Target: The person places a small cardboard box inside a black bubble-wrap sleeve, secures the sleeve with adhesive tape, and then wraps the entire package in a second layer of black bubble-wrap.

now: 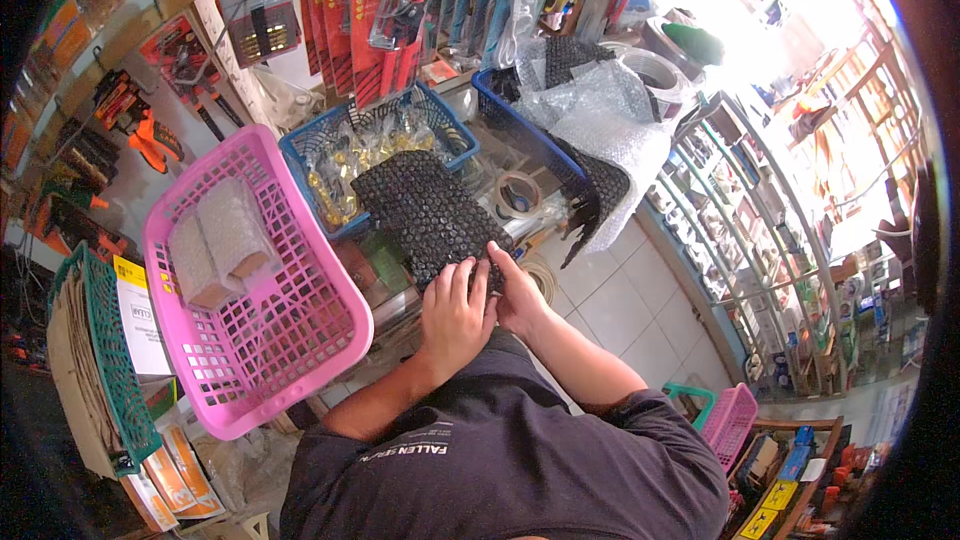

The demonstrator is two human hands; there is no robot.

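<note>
A sheet of black bubble wrap lies in front of me, partly over the edge of a blue plastic basket that holds small clear bags of brass-coloured parts. My left hand rests with its fingers on the near edge of the wrap. At that edge's right corner, my right hand holds the wrap, thumb on top and fingers hidden beneath. Whether something lies inside the wrap cannot be seen. To the left, a pink plastic basket contains two bundles in clear bubble wrap.
Behind the wrap, a dark blue basket holds clear and black bubble wrap. A roll of tape lies between the baskets. Carded tools hang above. A glass display case stands at right, beyond the tiled floor.
</note>
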